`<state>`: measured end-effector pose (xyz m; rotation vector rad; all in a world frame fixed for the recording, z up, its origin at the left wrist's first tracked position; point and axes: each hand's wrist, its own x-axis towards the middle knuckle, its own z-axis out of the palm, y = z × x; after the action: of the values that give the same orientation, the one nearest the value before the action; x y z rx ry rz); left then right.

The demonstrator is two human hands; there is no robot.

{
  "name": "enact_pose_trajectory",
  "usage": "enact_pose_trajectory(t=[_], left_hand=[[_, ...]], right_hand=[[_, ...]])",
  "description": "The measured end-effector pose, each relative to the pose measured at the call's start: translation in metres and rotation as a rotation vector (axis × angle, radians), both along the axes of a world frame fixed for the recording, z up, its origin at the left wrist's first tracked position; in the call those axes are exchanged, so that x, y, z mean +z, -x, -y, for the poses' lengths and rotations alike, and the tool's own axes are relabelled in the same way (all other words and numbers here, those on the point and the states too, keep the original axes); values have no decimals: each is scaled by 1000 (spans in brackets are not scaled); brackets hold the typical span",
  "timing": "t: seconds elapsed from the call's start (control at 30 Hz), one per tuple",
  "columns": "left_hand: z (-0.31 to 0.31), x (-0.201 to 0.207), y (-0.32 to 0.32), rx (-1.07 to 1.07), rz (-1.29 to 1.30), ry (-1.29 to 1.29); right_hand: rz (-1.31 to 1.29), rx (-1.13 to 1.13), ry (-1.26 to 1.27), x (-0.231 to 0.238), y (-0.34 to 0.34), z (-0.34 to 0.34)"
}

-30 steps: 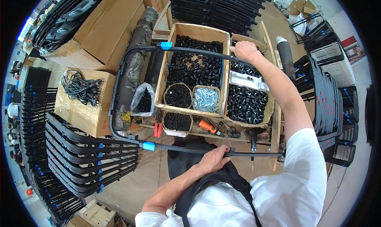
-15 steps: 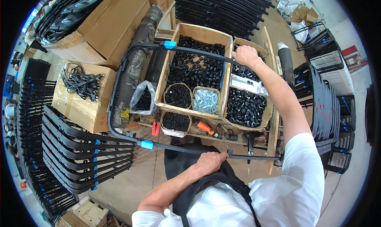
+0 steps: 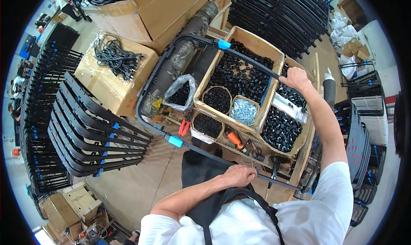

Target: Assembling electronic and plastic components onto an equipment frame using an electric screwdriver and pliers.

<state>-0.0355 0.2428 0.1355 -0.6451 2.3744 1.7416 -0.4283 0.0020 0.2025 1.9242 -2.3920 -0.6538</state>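
Note:
A black U-shaped tubular frame with two blue bands lies across the wooden parts trays, its curved end to the left. My right hand is closed around the end of its far rail, above the right-hand tray. Close to my body, my left hand is curled closed at the near rail; its fingertips are partly hidden. Below the frame, a wooden tray holds many black plastic caps, a tub of black screws and a tub of silver screws. More black caps fill the right-hand tray.
An orange-handled tool, red-handled pliers and a black tool sit along the bench's near edge. Stacked black frames stand left, below a carton with cables. More frames are stacked behind.
The view has turned, so the bench and frame appear farther right and more tilted. My right hand now sits at the end of the far rail; my left hand stays by the near rail.

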Motion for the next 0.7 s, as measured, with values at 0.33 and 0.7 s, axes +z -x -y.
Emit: enact_pose_trajectory(t=[0.33,0.7], left_hand=[[4,-5,-9,123,-57,-57],[5,13,0,-37,64,1]], right_hand=[[-127,61,-50,2,22,-8],[-154,87,-39,-18,21,0]])
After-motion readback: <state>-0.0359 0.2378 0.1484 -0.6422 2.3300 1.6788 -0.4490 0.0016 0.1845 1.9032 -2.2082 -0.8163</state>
